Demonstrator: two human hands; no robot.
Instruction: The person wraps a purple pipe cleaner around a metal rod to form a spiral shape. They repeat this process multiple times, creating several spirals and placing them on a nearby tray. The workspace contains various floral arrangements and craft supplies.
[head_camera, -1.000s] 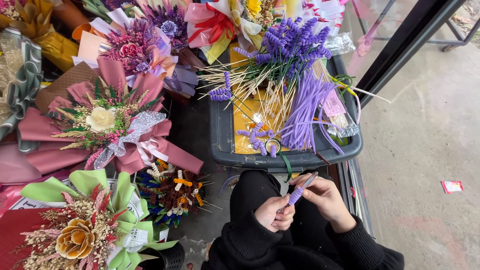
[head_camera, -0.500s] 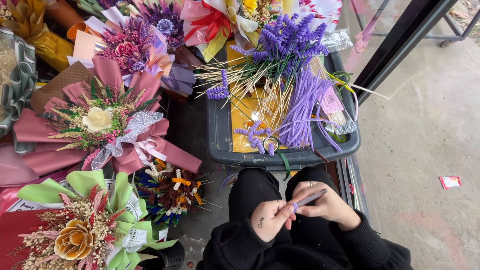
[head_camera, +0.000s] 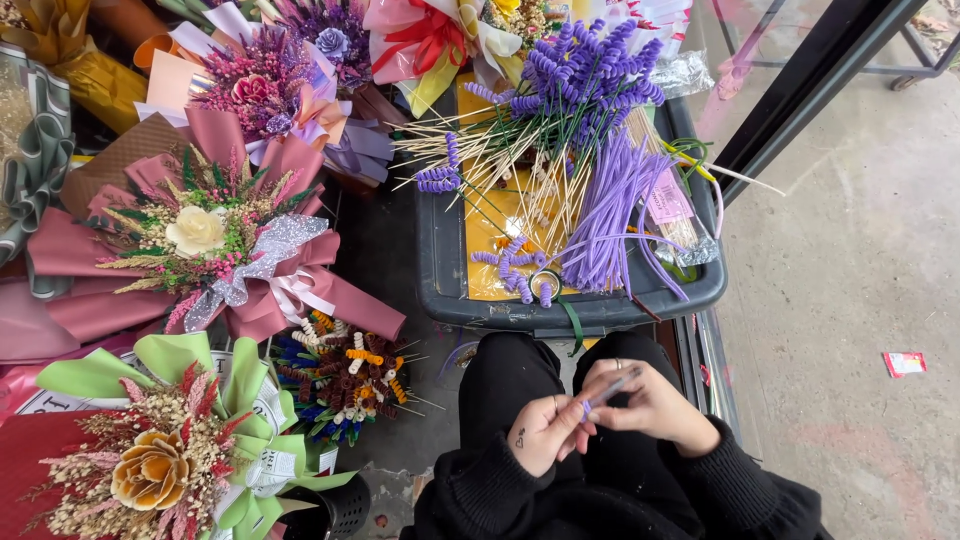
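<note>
My left hand (head_camera: 545, 432) and my right hand (head_camera: 650, 405) meet over my lap, both in black sleeves. Between their fingers they pinch a thin purple pipe cleaner on a stick (head_camera: 608, 391), tilted up to the right. Just ahead of my knees stands a dark grey tray (head_camera: 445, 270). It holds a bundle of straight purple pipe cleaners (head_camera: 610, 215), several wooden sticks with coiled purple tips (head_camera: 580, 85) and a few loose purple coils (head_camera: 515, 265).
Wrapped bouquets crowd the left: a pink one with a cream rose (head_camera: 200, 235), a green-wrapped one (head_camera: 160, 455), and a small orange-and-blue coil bunch (head_camera: 345, 375). Bare concrete floor (head_camera: 850, 300) lies to the right, with a small red wrapper (head_camera: 905, 363). A black frame post (head_camera: 800, 90) slants upper right.
My hands drew together low over my lap, and the purple stick dropped from pointing up to lying nearly flat between my fingers.
</note>
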